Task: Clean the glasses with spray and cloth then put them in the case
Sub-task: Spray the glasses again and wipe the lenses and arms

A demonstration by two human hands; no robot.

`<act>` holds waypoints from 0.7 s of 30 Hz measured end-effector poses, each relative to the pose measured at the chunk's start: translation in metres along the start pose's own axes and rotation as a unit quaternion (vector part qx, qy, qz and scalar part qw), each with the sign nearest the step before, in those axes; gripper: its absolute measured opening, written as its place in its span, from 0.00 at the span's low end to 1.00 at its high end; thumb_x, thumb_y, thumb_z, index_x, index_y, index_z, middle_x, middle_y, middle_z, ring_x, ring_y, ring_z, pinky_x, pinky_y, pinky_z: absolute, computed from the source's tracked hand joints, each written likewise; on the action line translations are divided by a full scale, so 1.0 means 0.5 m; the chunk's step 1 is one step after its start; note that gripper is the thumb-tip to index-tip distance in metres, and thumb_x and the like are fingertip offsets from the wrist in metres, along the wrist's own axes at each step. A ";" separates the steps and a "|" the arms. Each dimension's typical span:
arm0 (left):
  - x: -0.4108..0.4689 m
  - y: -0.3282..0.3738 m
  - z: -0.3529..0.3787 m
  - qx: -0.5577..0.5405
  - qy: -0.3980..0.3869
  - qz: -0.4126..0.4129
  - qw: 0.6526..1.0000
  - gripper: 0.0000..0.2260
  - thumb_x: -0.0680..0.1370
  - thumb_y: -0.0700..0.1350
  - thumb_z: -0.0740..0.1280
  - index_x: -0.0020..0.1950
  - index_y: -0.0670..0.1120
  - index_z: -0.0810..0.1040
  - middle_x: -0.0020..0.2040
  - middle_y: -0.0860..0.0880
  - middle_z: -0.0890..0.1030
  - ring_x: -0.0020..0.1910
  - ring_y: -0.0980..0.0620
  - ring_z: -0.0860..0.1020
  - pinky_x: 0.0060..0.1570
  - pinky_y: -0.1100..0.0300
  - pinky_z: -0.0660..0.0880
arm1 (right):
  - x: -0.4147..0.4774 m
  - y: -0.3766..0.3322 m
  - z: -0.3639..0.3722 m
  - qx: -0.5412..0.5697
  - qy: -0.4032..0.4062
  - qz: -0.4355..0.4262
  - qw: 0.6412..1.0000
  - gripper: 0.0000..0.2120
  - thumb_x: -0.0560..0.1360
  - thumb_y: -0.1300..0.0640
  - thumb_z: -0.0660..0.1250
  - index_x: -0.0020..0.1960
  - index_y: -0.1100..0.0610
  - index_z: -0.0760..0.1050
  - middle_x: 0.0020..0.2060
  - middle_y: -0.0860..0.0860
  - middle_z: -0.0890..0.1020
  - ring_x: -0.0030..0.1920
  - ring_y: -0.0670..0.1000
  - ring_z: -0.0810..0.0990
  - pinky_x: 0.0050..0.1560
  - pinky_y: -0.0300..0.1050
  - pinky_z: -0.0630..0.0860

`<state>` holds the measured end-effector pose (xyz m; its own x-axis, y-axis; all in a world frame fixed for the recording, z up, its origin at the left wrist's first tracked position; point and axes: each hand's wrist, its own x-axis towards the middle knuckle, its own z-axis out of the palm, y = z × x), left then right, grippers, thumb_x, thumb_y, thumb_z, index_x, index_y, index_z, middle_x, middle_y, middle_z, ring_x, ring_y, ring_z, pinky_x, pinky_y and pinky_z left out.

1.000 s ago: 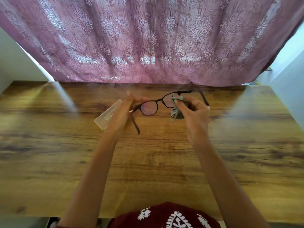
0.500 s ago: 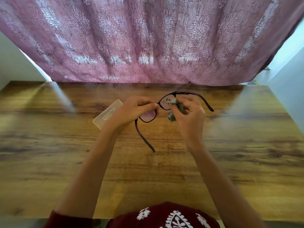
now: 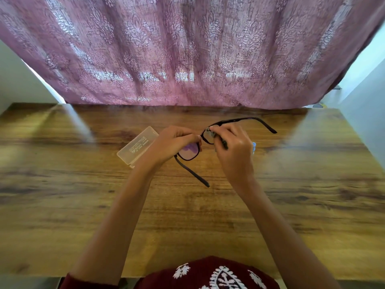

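Black-framed glasses [image 3: 188,152] with both temples unfolded are held above the wooden table [image 3: 83,195]. My left hand [image 3: 170,142] pinches the frame at the left lens, which shows a purple tint. My right hand [image 3: 233,149] presses a small grey cloth [image 3: 211,134] against the right lens; most of the cloth is hidden by my fingers. A translucent glasses case [image 3: 137,144] lies closed on the table just left of my left hand. A small pale blue object [image 3: 253,147] peeks out behind my right hand; I cannot tell what it is.
A mauve patterned curtain [image 3: 187,55] hangs along the table's far edge. White walls flank both sides. My maroon embroidered garment [image 3: 208,274] shows at the near edge.
The glasses have dropped a little and tilted, the near temple now pointing toward me. My left hand shifted its hold over the left lens. My right hand keeps rubbing the right lens with the cloth.
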<state>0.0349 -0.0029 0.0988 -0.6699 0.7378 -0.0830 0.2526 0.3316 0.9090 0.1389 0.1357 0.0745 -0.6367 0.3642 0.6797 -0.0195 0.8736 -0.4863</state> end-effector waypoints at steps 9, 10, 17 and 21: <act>-0.002 -0.010 0.007 0.001 0.014 -0.021 1.000 0.08 0.77 0.47 0.68 0.44 0.47 0.85 0.42 0.47 0.86 0.47 0.48 0.83 0.57 0.45 0.76 | -0.021 -0.012 0.006 0.022 -0.041 0.008 0.999 0.08 0.70 0.68 0.72 0.49 0.64 0.82 0.41 0.54 0.82 0.43 0.50 0.79 0.46 0.35 0.72; -0.002 -0.011 0.008 0.006 0.013 -0.019 1.000 0.08 0.77 0.48 0.68 0.44 0.47 0.85 0.42 0.47 0.86 0.47 0.48 0.83 0.57 0.45 0.76 | -0.016 -0.013 0.007 0.021 -0.036 0.012 0.999 0.08 0.70 0.67 0.72 0.49 0.64 0.82 0.41 0.54 0.82 0.43 0.50 0.79 0.46 0.34 0.71; -0.001 -0.011 -0.002 0.018 0.047 0.000 0.999 0.11 0.74 0.55 0.67 0.41 0.51 0.85 0.42 0.51 0.85 0.48 0.49 0.82 0.57 0.43 0.74 | 0.002 0.001 0.002 0.002 -0.024 0.046 0.999 0.08 0.70 0.67 0.73 0.49 0.64 0.82 0.39 0.54 0.80 0.38 0.50 0.77 0.40 0.35 0.70; 0.004 -0.014 0.000 0.033 0.030 0.000 0.999 0.13 0.72 0.58 0.66 0.41 0.51 0.85 0.42 0.45 0.85 0.47 0.43 0.81 0.56 0.40 0.74 | -0.013 -0.009 0.003 0.031 -0.061 0.018 0.998 0.09 0.70 0.67 0.72 0.50 0.64 0.82 0.40 0.54 0.80 0.40 0.48 0.77 0.42 0.33 0.70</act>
<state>0.0318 -0.0040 0.0923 -0.7097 0.7022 -0.0572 0.2964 0.3711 0.8800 0.1419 0.1289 0.0715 -0.7263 0.3499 0.5916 -0.0396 0.8380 -0.5442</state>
